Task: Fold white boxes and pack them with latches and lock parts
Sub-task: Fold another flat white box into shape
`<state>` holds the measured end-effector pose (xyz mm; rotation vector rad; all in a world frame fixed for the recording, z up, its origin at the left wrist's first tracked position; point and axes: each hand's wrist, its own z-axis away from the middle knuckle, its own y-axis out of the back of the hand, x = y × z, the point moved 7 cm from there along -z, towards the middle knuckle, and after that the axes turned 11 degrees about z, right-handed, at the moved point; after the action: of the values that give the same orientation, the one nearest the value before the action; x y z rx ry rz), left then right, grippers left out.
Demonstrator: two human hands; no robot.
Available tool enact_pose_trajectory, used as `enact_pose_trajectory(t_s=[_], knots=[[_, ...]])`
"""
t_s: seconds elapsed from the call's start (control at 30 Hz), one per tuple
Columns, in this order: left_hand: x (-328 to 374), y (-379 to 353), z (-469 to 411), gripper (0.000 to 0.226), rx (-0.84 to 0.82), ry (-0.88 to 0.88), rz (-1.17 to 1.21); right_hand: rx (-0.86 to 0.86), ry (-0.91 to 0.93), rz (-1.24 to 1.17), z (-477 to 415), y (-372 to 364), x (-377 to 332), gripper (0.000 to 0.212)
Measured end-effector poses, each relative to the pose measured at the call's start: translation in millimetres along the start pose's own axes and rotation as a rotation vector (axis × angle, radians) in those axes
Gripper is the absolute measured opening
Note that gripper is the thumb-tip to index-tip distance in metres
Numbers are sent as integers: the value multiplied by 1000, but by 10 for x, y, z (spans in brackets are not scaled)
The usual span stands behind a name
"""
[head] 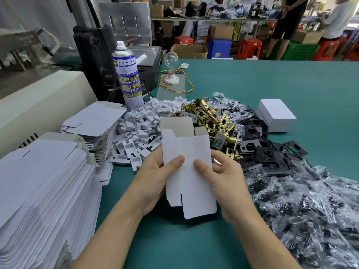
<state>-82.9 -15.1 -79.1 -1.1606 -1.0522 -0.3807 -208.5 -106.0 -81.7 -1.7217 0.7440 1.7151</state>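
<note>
A green table (291, 84) is covered at the left by stacks of flat white boxes (44, 181) and at the right by bagged lock parts (310, 210); brass latches (206, 113) are heaped behind; one unfolded box (186, 144) is held above the table's middle, gripped at its sides by the left hand (153, 177) and the right hand (225, 181), with the thumbs pressed on its front.

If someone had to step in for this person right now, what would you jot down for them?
Left hand, right hand: both pinch one box, thumbs on its front, above the table.
Box: partly opened, flaps at both ends unfolded; inside hidden.
Supplies: flat boxes at left; inserts, latches and black plates behind the box; bags at right.
Done: closed boxes stacked far right.
Left: fold flaps, pack, close.
</note>
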Motion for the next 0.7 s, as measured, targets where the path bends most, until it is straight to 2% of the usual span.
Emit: enact_pose_trajectory(t_s=[0.1,0.33,0.5,0.6,0.7], knots=[[-4,50,-28,25,47,-41,-20,9,19,23,-7,-17,18,13],[-5,93,-38,18,71,-79,-35,-14,-5,-33,-24,-44,48,22],[-17,105,-39,33,105,-82,-127,-8,-19,-50,-24,-39,60,21],[65,115,-36,39,157,-178,-315,24,20,-22,-14,-18,13,21],[111,151,-28,60,216,-259,-369,60,62,1,-13,13,-50,26]])
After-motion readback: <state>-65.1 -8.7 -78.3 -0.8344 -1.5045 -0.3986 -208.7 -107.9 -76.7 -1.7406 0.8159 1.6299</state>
